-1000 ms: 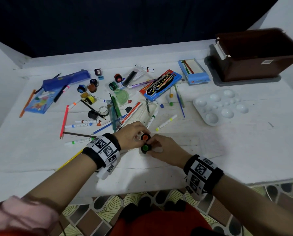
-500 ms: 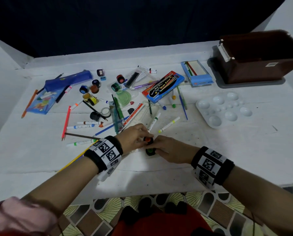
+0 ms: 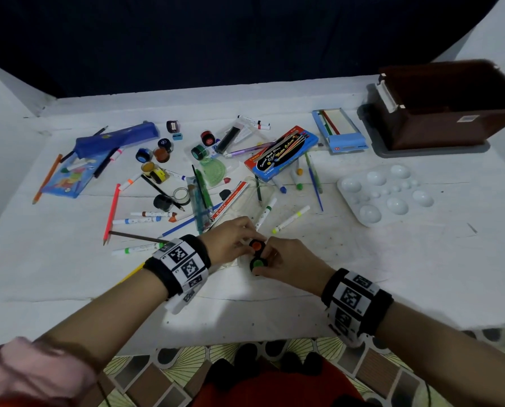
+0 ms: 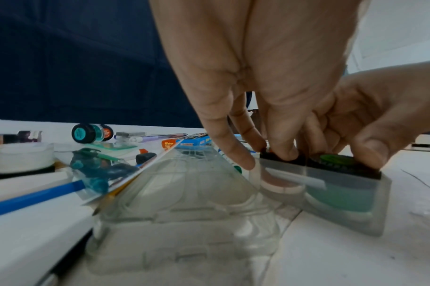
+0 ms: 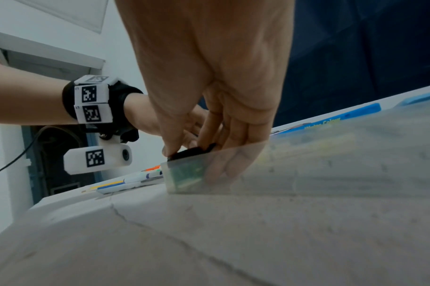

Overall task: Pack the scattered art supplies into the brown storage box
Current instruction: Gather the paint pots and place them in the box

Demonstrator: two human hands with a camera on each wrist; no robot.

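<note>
My left hand (image 3: 230,239) pinches the orange pot (image 3: 256,245), my right hand (image 3: 286,262) grips the green pot (image 3: 257,263) — both sit in the clear tray (image 4: 184,197) on the table (image 3: 421,259). The box (image 3: 456,113) stands far right — well apart.

One brown plastic storage box (image 3: 450,118) stands on the white worktop (image 3: 421,259). There is one white plastic paint palette (image 3: 386,195) with six large round wells. One blue watercolour carton (image 3: 280,154), one light-blue flat case (image 3: 339,133), one dark-blue pencil pouch (image 3: 116,139), one green protractor (image 3: 213,171) and one roll of clear tape (image 3: 181,195) lie in the clutter. One clear plastic tray (image 4: 184,203) holds two small paint pots: one orange-topped paint pot (image 3: 256,245) and one green-topped paint pot (image 3: 257,263). At least six more loose paint pots (image 3: 143,155) lie about. There are two orange pencils (image 3: 111,212), and at least six white-barrelled felt pens (image 3: 290,219); their exact count cannot be told.
</note>
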